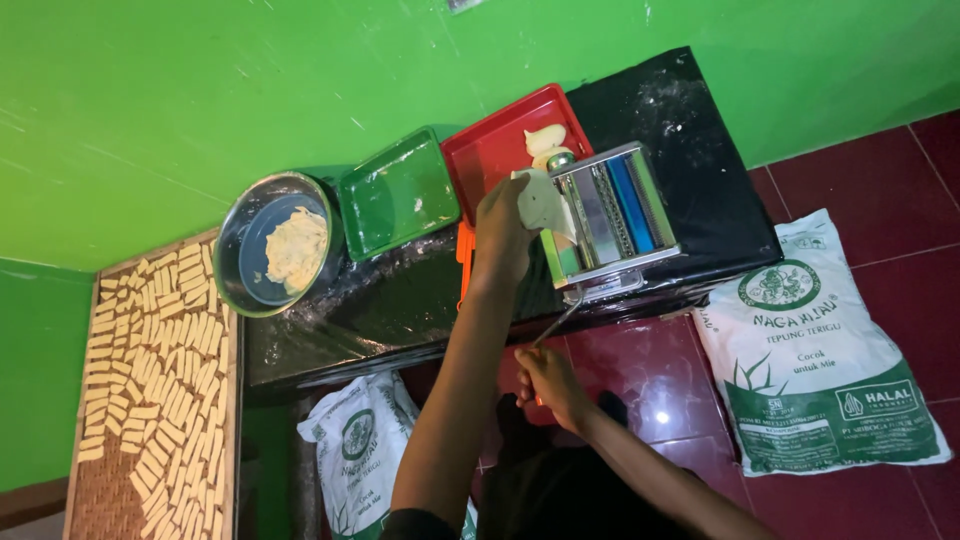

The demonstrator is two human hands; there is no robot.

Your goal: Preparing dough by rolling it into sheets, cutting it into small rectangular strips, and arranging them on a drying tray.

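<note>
A metal hand-cranked pasta roller (610,215) stands on a black table (380,300). My left hand (500,232) holds a pale sheet of dough (543,200) at the roller's top slot. My right hand (545,385) is lower down, closed around the crank handle (556,322) that sticks out from the machine's side. Behind the roller, a red tray (485,155) carries a few flattened dough pieces (545,140).
An empty green tray (400,195) and a metal bowl (250,290) with dough scraps sit left of the red tray. A woven tray (90,500) at far left holds several cut dough strips. Two flour sacks (820,350) (365,450) lie on the dark red tiled floor. A green wall runs behind.
</note>
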